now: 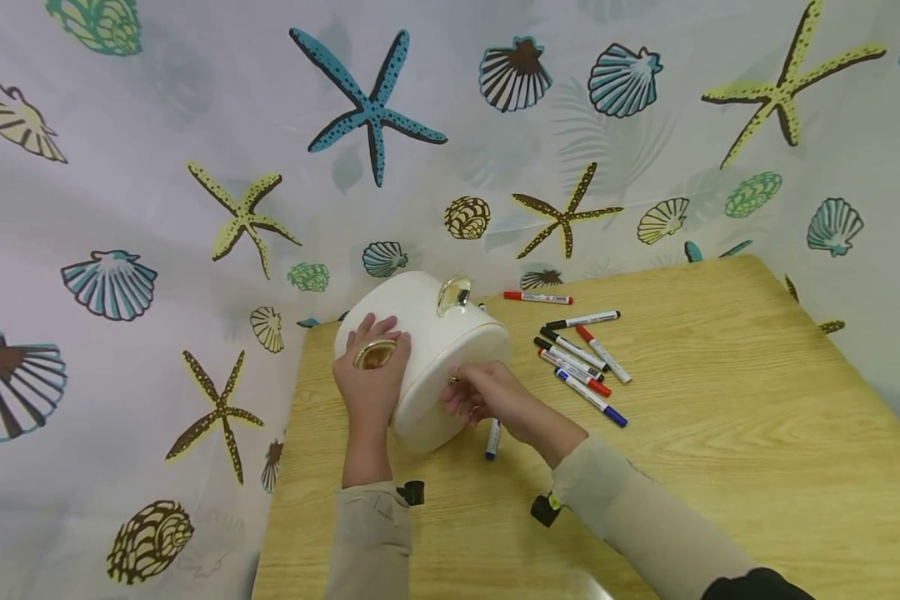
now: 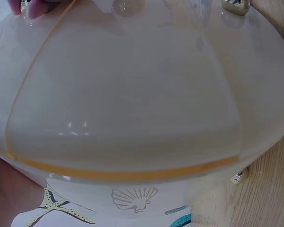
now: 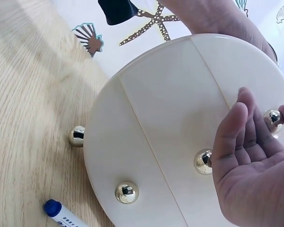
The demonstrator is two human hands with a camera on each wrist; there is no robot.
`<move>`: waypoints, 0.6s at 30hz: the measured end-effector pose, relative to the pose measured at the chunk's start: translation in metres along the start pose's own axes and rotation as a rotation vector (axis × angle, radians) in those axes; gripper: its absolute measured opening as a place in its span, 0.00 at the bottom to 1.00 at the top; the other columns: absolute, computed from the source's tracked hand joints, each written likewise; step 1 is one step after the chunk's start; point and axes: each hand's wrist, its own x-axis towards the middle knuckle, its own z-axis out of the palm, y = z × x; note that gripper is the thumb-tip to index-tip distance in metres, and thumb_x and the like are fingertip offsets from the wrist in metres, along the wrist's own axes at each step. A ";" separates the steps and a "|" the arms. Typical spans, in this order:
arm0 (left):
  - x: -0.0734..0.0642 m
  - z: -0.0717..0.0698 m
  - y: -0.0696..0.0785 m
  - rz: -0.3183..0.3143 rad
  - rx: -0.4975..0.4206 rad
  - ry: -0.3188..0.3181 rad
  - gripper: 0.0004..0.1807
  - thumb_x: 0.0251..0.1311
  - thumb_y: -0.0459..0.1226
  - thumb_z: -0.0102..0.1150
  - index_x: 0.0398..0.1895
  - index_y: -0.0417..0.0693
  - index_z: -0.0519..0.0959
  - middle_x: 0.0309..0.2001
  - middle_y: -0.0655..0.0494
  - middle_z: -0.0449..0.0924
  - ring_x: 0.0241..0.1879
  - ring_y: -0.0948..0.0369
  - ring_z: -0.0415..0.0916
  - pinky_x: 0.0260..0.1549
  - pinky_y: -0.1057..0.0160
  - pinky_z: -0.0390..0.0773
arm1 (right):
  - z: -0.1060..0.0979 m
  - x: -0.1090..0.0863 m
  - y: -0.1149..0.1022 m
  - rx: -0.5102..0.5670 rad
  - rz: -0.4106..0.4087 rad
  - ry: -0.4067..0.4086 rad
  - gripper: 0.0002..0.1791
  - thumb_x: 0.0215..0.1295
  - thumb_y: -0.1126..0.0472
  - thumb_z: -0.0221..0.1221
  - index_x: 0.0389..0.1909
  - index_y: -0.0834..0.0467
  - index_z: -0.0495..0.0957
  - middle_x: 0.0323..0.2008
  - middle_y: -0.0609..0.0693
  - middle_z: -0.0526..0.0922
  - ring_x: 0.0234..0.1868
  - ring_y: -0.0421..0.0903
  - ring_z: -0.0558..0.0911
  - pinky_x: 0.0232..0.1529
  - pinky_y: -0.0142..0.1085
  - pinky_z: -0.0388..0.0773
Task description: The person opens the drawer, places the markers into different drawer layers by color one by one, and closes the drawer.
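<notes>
One white box (image 1: 431, 342), tipped to face me

A curtain (image 1: 150, 367) printed with starfish and shells hangs to the left of the box and behind it. Next comes my left hand (image 1: 371, 387), laid over the box's left side, its fingers spread around a gold handle (image 1: 376, 356); they look pressed on rather than clenched, I think to steady the body while it sits tipped.

The box rests on the wooden table (image 1: 735, 392), its flat panelled face turned toward me, which puts the gold knobs within easy reach. Whether it leans on an edge or lies right over, I cannot tell. A second gold handle (image 1: 453, 296) stands out from its upper side.

At that face, my right hand (image 1: 495, 396) pinches one end knob (image 3: 272, 118) with thumb and finger, the other fingers loosely bent, probably because so small a ball needs only the tips. The middle knob (image 3: 202, 161) and the far one (image 3: 127, 193) are ungripped.

A blue-capped marker (image 1: 492, 439) lies near the box's lower edge, just below my right hand. Farther right of the box, more markers (image 1: 581, 358) lie loosely scattered, apart from it.
</notes>
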 end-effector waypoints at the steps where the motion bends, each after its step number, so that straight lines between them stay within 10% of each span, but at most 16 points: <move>1: 0.000 0.000 0.000 0.000 0.001 0.001 0.13 0.61 0.47 0.76 0.41 0.49 0.92 0.53 0.63 0.91 0.72 0.71 0.72 0.83 0.62 0.52 | 0.000 0.001 0.000 0.007 -0.002 -0.003 0.25 0.80 0.48 0.50 0.37 0.64 0.85 0.27 0.47 0.85 0.24 0.42 0.81 0.28 0.34 0.81; 18: 0.000 0.000 -0.003 0.014 -0.024 0.005 0.12 0.61 0.47 0.77 0.39 0.49 0.92 0.51 0.62 0.92 0.71 0.71 0.73 0.83 0.64 0.52 | 0.001 0.000 0.005 0.051 0.019 -0.008 0.21 0.78 0.51 0.50 0.32 0.60 0.84 0.23 0.46 0.82 0.22 0.42 0.80 0.24 0.34 0.79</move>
